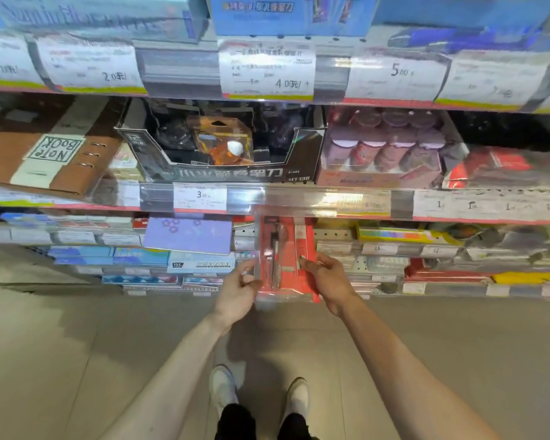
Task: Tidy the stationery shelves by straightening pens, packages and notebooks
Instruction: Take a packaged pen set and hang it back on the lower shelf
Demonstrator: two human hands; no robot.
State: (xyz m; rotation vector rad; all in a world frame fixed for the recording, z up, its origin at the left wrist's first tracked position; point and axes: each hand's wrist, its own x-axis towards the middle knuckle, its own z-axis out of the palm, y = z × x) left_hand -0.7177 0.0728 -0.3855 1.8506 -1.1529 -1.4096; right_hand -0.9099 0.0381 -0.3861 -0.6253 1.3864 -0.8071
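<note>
A flat red package in clear plastic, with a dark pen-like item inside, stands upright in front of the lower shelf. My left hand grips its left edge with curled fingers. On the opposite edge, my right hand pinches the package between thumb and fingers. Its top reaches up behind the clear price rail. A purple notebook lies tilted on the stacks just to the left.
A black display box of small packs sits on the middle shelf, with a brown "Note Book" to its left and a jar carton to its right. Lower shelves hold stacked packs and notebooks. Tiled floor and my shoes lie below.
</note>
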